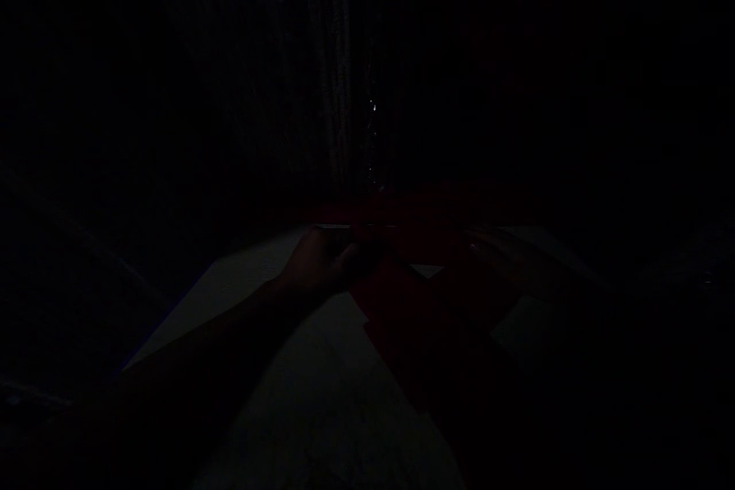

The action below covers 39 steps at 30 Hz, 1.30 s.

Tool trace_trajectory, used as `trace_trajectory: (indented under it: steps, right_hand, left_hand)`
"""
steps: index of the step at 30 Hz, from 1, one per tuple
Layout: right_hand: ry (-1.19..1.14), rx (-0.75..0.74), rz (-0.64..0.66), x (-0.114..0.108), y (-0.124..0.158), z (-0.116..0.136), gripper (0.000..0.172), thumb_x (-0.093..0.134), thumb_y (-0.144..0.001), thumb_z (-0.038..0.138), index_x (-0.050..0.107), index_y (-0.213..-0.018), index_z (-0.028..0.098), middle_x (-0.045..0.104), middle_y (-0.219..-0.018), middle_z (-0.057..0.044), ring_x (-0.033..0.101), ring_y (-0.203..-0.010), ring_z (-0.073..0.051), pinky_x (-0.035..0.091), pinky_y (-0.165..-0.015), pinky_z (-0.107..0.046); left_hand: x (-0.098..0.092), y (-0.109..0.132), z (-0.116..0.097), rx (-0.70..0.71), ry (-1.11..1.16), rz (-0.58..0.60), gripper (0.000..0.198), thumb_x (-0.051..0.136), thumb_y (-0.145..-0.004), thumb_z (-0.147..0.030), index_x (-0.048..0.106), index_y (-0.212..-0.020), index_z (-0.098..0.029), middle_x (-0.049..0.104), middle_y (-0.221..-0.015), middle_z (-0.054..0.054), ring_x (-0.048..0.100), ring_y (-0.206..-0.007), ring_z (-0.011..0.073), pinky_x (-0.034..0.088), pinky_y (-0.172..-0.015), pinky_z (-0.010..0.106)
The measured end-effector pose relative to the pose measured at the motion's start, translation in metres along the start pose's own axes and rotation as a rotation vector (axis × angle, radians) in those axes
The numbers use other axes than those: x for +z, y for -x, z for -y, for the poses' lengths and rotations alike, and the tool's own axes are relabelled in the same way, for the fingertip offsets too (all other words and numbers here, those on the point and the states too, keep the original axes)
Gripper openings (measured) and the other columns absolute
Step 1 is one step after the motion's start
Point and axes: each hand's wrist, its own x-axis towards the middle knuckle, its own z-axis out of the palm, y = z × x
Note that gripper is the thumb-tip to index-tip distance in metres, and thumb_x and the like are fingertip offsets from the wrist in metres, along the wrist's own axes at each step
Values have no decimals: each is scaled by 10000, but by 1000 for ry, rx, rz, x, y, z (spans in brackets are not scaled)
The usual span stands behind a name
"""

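Note:
The picture is very dark. My left hand is closed at the middle, near the far edge of a pale flat surface. Its fingers curl beside dark red flat material, and whatever they hold is lost in shadow. To the right, my right hand is only faintly visible. Its fingers look stretched out and low over the red material, pointing toward the left. Whether they touch it I cannot tell. The red material crosses the pale surface in wide bands, with a small pale patch showing between them.
Beyond the far edge, dim vertical streaks rise, with tiny bright specks next to them. A thin bluish edge runs along the left side of the pale surface. Everything else is too dark to make out.

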Motion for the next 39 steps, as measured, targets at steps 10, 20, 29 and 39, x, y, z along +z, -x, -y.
trace_trajectory:
  steps: [10, 20, 29, 39]
  right_hand:
    - [13, 22, 14, 1, -3, -2, 534, 343, -1069, 541, 552, -1475, 264, 398, -1603, -47, 332, -1530, -225, 307, -1281, -436]
    - [-11, -2, 8, -1, -2, -1, 536, 354, -1042, 562, 553, -1463, 296, 409, -1597, -29, 353, -1521, -240, 304, -1282, -453]
    - [-17, 22, 17, -1, -3, -2, 577, 353, -1038, 603, 562, -1466, 278, 417, -1590, -63, 362, -1514, -278, 328, -1263, -491]
    - [-21, 22, 16, -2, -3, -1, 551, 368, -1030, 601, 554, -1464, 317, 419, -1589, -32, 358, -1514, -284, 325, -1266, -507]
  left_hand:
    - [1, -1, 0, 0, -13, 6, 378, 553, -920, -427, 597, -668, -149, 586, -594, 16, 516, -490, 108, 319, -420, 193]
    - [1, 1, -4, -22, 35, 12, 365, 584, -909, -423, 617, -680, -141, 582, -592, 6, 517, -498, 105, 331, -435, 189]
    - [2, 1, -5, -23, 39, -5, 368, 593, -895, -415, 576, -636, -154, 556, -571, 1, 487, -479, 95, 313, -414, 184]
    - [-1, 1, -5, -14, -27, 6, 376, 581, -906, -426, 575, -647, -153, 570, -583, 16, 516, -514, 115, 317, -440, 199]
